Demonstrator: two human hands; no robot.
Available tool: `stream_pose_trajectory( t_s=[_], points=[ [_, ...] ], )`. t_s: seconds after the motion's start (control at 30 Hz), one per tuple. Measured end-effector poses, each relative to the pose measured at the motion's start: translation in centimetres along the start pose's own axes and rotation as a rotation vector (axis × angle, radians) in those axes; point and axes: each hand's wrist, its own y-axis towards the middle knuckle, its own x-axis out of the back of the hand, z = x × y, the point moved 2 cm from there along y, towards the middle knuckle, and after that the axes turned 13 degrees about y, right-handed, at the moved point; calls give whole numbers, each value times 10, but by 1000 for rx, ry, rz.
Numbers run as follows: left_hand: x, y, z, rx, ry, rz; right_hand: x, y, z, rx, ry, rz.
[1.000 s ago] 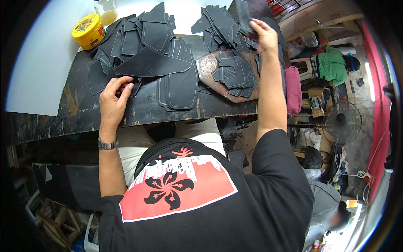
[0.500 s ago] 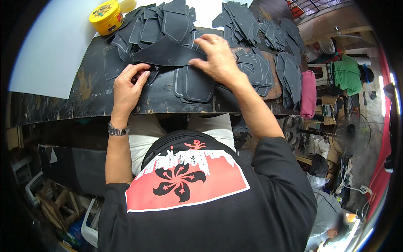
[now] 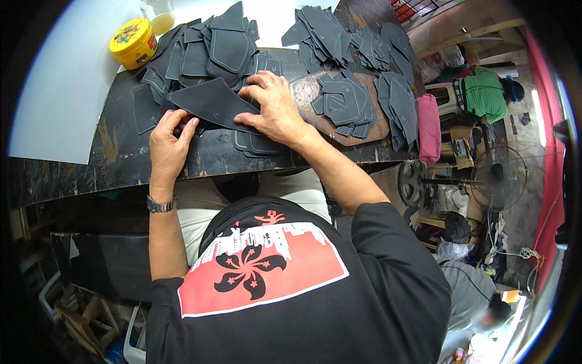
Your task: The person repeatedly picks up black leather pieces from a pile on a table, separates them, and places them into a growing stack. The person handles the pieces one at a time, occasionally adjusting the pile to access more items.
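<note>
A long, pointed black leather-like panel (image 3: 212, 104) lies aslant over other pieces near the front of the dark table (image 3: 121, 142). At its lower left edge, my left hand (image 3: 170, 145) is closed, thumb and forefinger pinched at the rim. My right hand (image 3: 276, 112) spans the panel's right end, fingertips at the upper edge and thumb at the lower one. Beneath and in front of it lie rounded black panels (image 3: 260, 145), partly covered by my right hand and the long panel. Behind, a heap of outlined black panels (image 3: 227, 51) is piled up.
A yellow tub (image 3: 132, 43) and a clear container (image 3: 159, 18) stand back left beside a white sheet (image 3: 57, 79). To the right are a brown board (image 3: 303, 91) bearing cut pieces, more stacks (image 3: 397, 112) and a pink roll (image 3: 430, 130). A fan (image 3: 500, 176) stands beyond the table.
My right hand has moved left and closed on the long panel's right end, and the panel now slopes more steeply down to the right. The whole view has shifted slightly.
</note>
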Motion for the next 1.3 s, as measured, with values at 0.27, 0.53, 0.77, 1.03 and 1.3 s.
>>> stream_pose_trajectory(
  t_s=[0.27, 0.53, 0.77, 1.03, 1.3],
  points=[
    [-2, -5, 6, 139, 86, 26, 14, 5, 9, -197, 716, -73],
    [3, 1, -8, 3, -80, -1, 133, 56, -95, -224, 869, -502],
    [3, 0, -7, 16, -103, -8, 126, 57, -176, -537, -346, 108],
    [2, 1, -6, 14, -103, -13, 93, 86, -114, -180, -442, 34],
    [4, 2, -5, 40, -115, 7, 8, 154, -83, -16, 184, 35]
  ],
)
